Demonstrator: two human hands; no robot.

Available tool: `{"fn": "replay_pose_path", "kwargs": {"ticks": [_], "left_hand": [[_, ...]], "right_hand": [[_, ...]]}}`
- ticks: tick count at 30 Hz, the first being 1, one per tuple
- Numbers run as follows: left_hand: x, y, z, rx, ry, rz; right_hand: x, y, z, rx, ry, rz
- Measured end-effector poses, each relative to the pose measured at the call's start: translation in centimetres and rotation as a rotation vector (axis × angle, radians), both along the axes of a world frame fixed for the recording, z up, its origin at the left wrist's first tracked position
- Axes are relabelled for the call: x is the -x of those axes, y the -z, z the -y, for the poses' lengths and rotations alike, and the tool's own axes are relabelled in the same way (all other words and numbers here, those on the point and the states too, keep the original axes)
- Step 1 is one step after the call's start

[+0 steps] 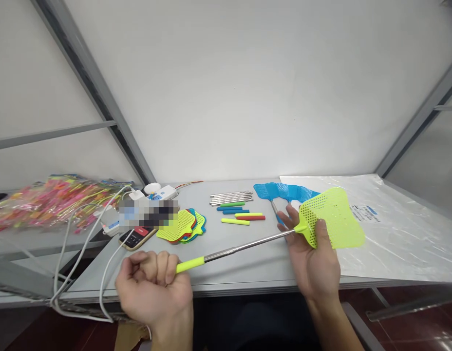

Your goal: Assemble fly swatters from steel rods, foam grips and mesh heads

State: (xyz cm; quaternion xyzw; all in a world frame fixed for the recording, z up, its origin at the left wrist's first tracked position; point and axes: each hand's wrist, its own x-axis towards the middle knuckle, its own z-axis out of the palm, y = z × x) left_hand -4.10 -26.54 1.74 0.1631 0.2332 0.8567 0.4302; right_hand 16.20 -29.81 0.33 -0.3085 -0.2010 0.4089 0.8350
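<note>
A yellow-green fly swatter [248,244] with an extended metal rod stretches between my two hands above the table's front edge. My left hand [156,282] is closed round its yellow grip. My right hand [313,263] holds the perforated yellow head, thumb on top and fingers beneath. Behind my right hand lie blue fly swatters [288,191], partly covered by the yellow head. In the middle of the table are several metal rods [231,197] and several coloured handle grips [235,222]. Left of them is a stack of loose swatter heads [177,226] in yellow, red, blue and green.
A white plastic bag [390,248] lies flat on the right of the table [226,273]. On the left are power strips [163,194], white cables [61,265], a phone [136,237] and a heap of bagged colourful items [54,202]. A white wall stands behind.
</note>
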Motion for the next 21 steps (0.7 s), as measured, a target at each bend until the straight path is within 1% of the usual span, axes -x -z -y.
{"fn": "replay_pose_path", "kwargs": {"ticks": [4,7,8,10,12,13,14,16,18,19,20,21], "left_hand": [[-3.6,-0.9,1.0,0.019,0.084,0.047],[-5.6,-0.9,1.7,-0.035,0.098,0.012],[-6.2,-0.7,1.9,-0.067,0.112,-0.018],[-7.5,0.2,2.3,-0.124,0.188,-0.118],[-9.0,1.6,2.9,-0.151,0.307,-0.302],[-9.7,2.3,3.2,-0.172,0.305,-0.429],[-10.3,2.9,3.5,-0.181,0.314,-0.589],[-10.9,3.7,4.0,-0.182,0.319,-0.94],[-10.6,3.8,3.8,-0.155,0.314,-1.264],[-10.2,3.7,3.4,-0.137,0.301,-1.396],[-9.6,3.6,2.9,-0.122,0.285,-1.507],[-8.9,3.6,2.2,-0.113,0.269,-1.603]], "right_hand": [[1.6,-0.1,0.3,-0.019,-0.114,0.016],[1.9,-0.1,0.0,-0.018,-0.124,0.018],[2.0,0.0,-0.1,-0.015,-0.146,0.028],[2.4,0.5,-0.2,-0.009,-0.269,0.072],[3.0,1.3,-0.2,0.036,-0.378,0.158],[3.1,1.7,-0.2,0.08,-0.384,0.213],[3.0,2.0,-0.3,0.131,-0.351,0.269],[1.8,2.2,-0.4,0.218,-0.213,0.404],[-0.7,1.9,-0.6,0.292,-0.02,0.565],[-2.1,1.5,-0.6,0.347,0.099,0.656],[-3.5,1.1,-0.7,0.438,0.234,0.752],[-4.9,0.6,-0.7,0.541,0.32,0.855]]}}
